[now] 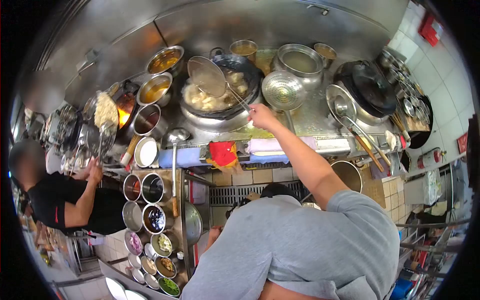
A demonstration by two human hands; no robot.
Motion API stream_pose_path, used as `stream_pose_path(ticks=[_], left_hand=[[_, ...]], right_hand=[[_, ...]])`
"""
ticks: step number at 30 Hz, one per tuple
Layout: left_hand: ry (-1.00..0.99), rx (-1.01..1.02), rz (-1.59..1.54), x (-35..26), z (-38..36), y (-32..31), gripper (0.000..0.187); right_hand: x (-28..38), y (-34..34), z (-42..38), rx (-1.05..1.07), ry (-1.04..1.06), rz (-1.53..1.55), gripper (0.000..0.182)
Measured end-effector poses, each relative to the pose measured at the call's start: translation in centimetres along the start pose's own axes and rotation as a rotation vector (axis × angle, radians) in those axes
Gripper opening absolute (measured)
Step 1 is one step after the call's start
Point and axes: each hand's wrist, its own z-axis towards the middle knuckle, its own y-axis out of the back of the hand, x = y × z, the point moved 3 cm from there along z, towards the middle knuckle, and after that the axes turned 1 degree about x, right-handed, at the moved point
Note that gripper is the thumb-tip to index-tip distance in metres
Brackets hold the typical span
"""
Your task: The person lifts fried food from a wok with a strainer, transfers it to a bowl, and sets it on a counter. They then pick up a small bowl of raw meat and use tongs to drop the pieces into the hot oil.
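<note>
My right hand (262,117) grips the handle of a fine-mesh strainer (206,76). Its round basket is tilted over a black wok (252,82), where pale pieces of food (205,100) bubble in oil. To the right of the wok, a perforated skimmer (283,90) lies across the stove, near my right forearm. My left hand (215,233) is low beside my body, mostly hidden by my grey shirt; its fingers do not show clearly. Closest to it are a large metal lid or bowl (193,222) and the edge of the sauce counter.
At left, a co-worker (65,200) tosses food over a flaming wok (126,112). Metal pots of oil (155,89) stand between the stoves. A ladle (175,165) spans the counter of sauce pots (154,218) and chopped vegetables. Another strainer (341,104) and a covered wok (367,87) are at right.
</note>
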Motion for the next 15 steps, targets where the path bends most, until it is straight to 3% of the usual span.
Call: stream_pose_path(ticks=[2, 3, 5, 6, 8, 9, 10, 11, 12, 13, 14, 15], left_hand=[[-0.287, 0.059, 0.841, -1.1, -0.3, -0.4, 0.036], [-0.286, 0.055, 0.845, -1.1, -0.8, -0.7, 0.036], [-0.130, -0.022, 0.403, -0.6, -2.2, -1.3, 0.035], [-0.054, -0.066, 0.177, -0.3, -3.0, -1.8, 0.035], [0.093, -0.157, -0.285, 0.3, -4.4, -3.0, 0.034], [0.096, -0.174, -0.301, 0.2, -5.0, -3.7, 0.034], [0.197, -0.173, -0.378, -0.2, -5.9, -4.2, 0.030], [0.299, -0.176, -0.465, 0.0, -6.9, -4.9, 0.027], [0.402, -0.179, -0.561, 0.0, -8.3, -5.9, 0.023], [0.411, -0.207, -0.600, -0.6, -9.5, -6.6, 0.023], [0.391, -0.235, -0.616, -2.0, -10.4, -7.1, 0.022], [0.368, -0.260, -0.626, -3.4, -11.0, -7.4, 0.021]], right_hand=[[1.2, 2.3, -1.0, 0.049, -0.166, 0.403, 0.038], [1.4, 4.2, -1.7, -0.014, -0.153, 0.424, 0.036], [0.8, 8.7, -3.7, -0.211, -0.136, 0.455, 0.034], [-0.5, 11.1, -4.0, -0.284, -0.227, 0.505, 0.033], [-6.2, 15.7, -2.3, -0.469, -0.108, 0.365, 0.038], [-9.8, 18.0, -0.8, -0.671, -0.034, 0.231, 0.033], [-13.9, 20.1, 1.6, -0.705, -0.003, 0.135, 0.026], [-16.0, 21.9, 3.4, -0.789, -0.122, 0.050, 0.026], [-20.5, 23.1, 7.3, -0.893, -0.101, -0.020, 0.022], [-21.4, 23.2, 9.1, -1.160, -0.028, -0.096, 0.014], [-24.3, 23.4, 12.6, -1.100, -0.178, 0.040, 0.006], [-23.8, 23.3, 13.5, -0.879, -0.331, 0.307, 0.009]])
